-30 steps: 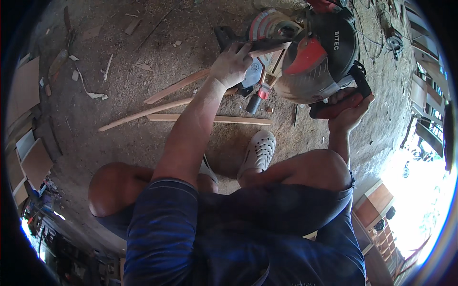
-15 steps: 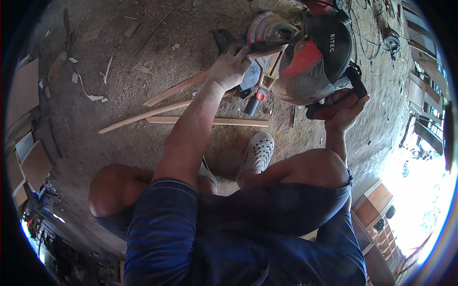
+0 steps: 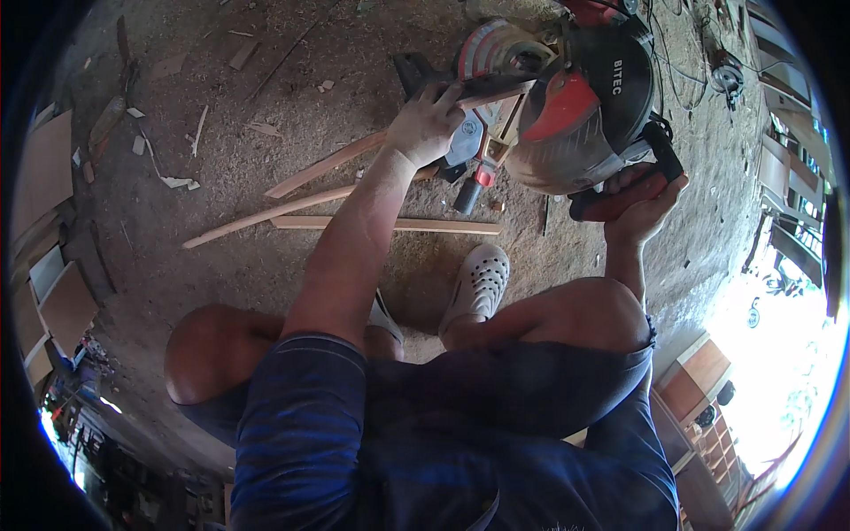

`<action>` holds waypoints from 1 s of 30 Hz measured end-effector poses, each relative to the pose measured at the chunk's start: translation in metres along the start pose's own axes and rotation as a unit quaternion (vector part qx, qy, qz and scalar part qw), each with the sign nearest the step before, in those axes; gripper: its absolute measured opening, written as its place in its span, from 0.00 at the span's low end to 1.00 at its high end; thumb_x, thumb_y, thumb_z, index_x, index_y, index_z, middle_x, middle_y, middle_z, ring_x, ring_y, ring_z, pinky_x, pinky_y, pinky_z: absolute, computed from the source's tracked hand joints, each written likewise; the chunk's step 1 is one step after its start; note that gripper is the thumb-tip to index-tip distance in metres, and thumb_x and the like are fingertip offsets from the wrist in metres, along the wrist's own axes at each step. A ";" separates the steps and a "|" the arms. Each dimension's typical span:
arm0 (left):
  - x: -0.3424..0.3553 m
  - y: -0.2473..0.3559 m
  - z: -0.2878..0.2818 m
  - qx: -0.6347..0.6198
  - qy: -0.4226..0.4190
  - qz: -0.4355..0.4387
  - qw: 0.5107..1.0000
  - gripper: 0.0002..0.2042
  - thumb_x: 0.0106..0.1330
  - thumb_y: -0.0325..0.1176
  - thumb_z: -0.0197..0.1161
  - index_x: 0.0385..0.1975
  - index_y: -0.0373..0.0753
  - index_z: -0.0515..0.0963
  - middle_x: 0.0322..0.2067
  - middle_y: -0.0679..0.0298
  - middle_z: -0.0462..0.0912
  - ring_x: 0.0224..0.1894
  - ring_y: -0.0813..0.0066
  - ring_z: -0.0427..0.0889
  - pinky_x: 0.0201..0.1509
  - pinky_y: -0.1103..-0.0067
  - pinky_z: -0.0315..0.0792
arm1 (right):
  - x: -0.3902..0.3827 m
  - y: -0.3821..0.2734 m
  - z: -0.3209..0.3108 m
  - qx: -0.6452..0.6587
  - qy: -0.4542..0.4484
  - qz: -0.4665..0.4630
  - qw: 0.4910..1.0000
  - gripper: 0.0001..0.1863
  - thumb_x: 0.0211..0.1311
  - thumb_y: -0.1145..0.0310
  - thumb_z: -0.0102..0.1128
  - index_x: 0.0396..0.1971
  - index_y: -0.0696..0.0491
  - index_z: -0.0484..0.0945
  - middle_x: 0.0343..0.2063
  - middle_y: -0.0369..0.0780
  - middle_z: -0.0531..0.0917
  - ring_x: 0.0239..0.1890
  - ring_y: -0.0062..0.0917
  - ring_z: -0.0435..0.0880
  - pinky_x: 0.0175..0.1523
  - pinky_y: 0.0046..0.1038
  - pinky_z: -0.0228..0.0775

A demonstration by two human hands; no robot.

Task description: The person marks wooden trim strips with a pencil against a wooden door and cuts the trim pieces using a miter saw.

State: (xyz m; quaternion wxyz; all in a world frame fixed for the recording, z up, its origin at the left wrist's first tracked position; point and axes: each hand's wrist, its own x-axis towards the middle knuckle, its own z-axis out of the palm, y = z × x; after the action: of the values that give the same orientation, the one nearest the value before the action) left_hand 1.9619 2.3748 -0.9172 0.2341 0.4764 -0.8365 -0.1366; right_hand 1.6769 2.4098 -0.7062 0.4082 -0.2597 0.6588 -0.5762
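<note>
Left hand [image 3: 428, 124] curled over a strip [image 3: 498, 96] lying on the saw [image 3: 615, 75]; right hand [image 3: 645, 211] wrapped round its handle [image 3: 613, 203]. Risk, I judge: a slack left hold could let the strip twist, drawing fingers sawward. Floor [image 3: 212, 274] dusty, littered; loose strips [image 3: 425, 225] near shoe [image 3: 480, 279]. Panels [image 3: 46, 168] far left, bright opening [image 3: 766, 372] right.

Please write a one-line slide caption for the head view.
Left hand holds a wooden strip on a miter saw while the right hand grips the saw's red handle.
</note>
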 end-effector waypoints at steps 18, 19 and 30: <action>0.000 0.000 0.000 0.027 0.032 0.018 0.999 0.12 0.63 0.32 0.65 0.46 0.40 0.83 0.61 0.60 0.78 0.63 0.57 0.78 0.42 0.67 0.89 | 0.003 0.017 -0.008 0.012 0.006 -0.023 1.000 0.40 0.74 0.24 0.36 0.33 0.50 0.73 0.20 0.35 0.73 0.22 0.27 0.74 0.31 0.34 0.72; 0.001 0.001 -0.001 0.006 0.020 0.010 1.000 0.11 0.62 0.32 0.65 0.43 0.39 0.83 0.63 0.58 0.77 0.63 0.55 0.77 0.48 0.64 0.87 | 0.003 0.017 -0.007 0.020 0.010 -0.023 1.000 0.40 0.74 0.24 0.36 0.33 0.50 0.73 0.20 0.35 0.73 0.22 0.27 0.74 0.31 0.34 0.72; 0.001 0.001 -0.003 0.022 0.013 0.008 1.000 0.10 0.62 0.32 0.66 0.43 0.41 0.85 0.61 0.59 0.77 0.62 0.58 0.78 0.45 0.67 0.89 | -0.005 0.020 -0.006 0.009 0.011 -0.005 1.000 0.40 0.74 0.24 0.37 0.33 0.51 0.73 0.21 0.35 0.73 0.22 0.27 0.74 0.32 0.35 0.72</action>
State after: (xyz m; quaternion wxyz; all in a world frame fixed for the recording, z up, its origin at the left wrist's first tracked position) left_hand 1.9626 2.3744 -0.9142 0.2358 0.4762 -0.8399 -0.1100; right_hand 1.6772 2.4213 -0.7248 0.4003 -0.2529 0.6571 -0.5866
